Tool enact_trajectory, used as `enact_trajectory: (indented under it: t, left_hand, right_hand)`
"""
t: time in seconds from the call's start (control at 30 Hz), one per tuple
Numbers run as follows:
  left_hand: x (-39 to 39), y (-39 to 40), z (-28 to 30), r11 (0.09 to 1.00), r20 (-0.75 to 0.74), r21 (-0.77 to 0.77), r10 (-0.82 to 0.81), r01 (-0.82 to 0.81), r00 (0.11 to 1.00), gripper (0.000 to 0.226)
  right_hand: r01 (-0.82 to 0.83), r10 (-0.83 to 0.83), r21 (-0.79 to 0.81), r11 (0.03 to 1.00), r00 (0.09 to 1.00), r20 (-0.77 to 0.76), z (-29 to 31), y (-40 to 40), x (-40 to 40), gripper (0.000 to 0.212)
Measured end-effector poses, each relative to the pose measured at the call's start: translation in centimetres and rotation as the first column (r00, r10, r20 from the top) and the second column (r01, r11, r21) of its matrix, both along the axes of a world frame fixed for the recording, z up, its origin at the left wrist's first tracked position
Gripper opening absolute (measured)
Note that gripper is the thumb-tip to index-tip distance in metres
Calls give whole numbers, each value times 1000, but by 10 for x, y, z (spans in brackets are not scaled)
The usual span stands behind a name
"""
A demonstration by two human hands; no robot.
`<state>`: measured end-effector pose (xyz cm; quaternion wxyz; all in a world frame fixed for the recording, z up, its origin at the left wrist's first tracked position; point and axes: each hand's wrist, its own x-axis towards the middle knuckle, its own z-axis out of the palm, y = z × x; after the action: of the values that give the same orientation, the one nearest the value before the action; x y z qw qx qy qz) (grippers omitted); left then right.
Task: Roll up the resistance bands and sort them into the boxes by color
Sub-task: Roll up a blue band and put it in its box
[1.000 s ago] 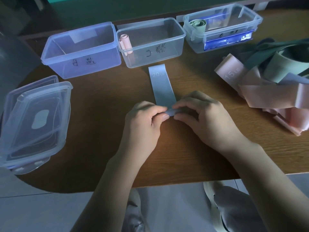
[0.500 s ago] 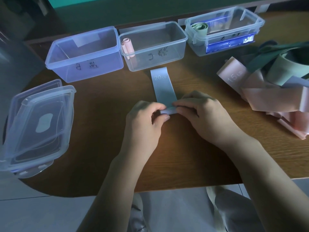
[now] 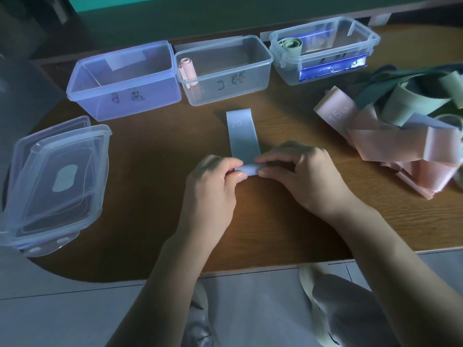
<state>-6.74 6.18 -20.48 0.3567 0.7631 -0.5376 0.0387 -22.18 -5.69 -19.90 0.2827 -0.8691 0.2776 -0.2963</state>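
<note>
A light blue band [image 3: 241, 136] marked "20 LB" lies flat on the table, pointing away from me. Its near end is rolled into a small tube. My left hand [image 3: 215, 181] pinches the tube's left end and my right hand [image 3: 300, 176] pinches its right end. Three clear boxes stand at the back: a bluish left box [image 3: 125, 96] with no band inside, a middle box [image 3: 225, 78] with a pink roll [image 3: 187, 70], and a right box [image 3: 325, 58] with a green roll [image 3: 290, 45].
A heap of loose pink bands [image 3: 390, 144] and green bands [image 3: 411, 101] lies at the right. Stacked clear lids [image 3: 55, 181] sit at the left table edge. The table's front edge runs just below my forearms.
The rolled part of the blue band has grown thicker and the flat stretch beyond it is shorter. Both hands stay on the roll.
</note>
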Motion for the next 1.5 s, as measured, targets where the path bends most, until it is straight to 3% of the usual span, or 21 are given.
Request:
enact_trajectory:
  t: [0.33,0.57,0.8,0.93,1.03,1.13,1.37,1.5]
  left_hand:
    - [-21,47,7,989,-105,131,-56,69,993,13]
    - [-17,47,15,997,-183,43,-57,66,981,10]
    - [-10,41,8,987,-87,14,-159,161,983,5]
    - [-8,38,8,989,-86,54,-131,136,988,21]
    - [-9,35,8,994,-81,44,-101,105,992,18]
    - [-7,32,8,995,-77,37,-91,94,993,17]
    - [-8,30,7,999,-135,-32,-42,38,990,18]
    - [-8,27,6,994,-80,-67,-86,81,993,10]
  right_hand:
    - [-128,130,43,991,991,-34,1,35,-37,19]
    - [-75,83,147,986,995,-52,3,30,-34,20]
    - [-92,97,130,987,995,-32,4,27,-27,5]
    - [-52,57,87,995,997,-53,2,24,-23,11]
    - [-3,5,52,999,1000,-31,-1,24,-20,11]
    - [-55,54,75,996,998,19,0,25,-21,10]
    - [-82,86,64,995,994,-67,4,19,-21,21]
    - [-67,71,52,996,994,-78,5,17,-19,20]
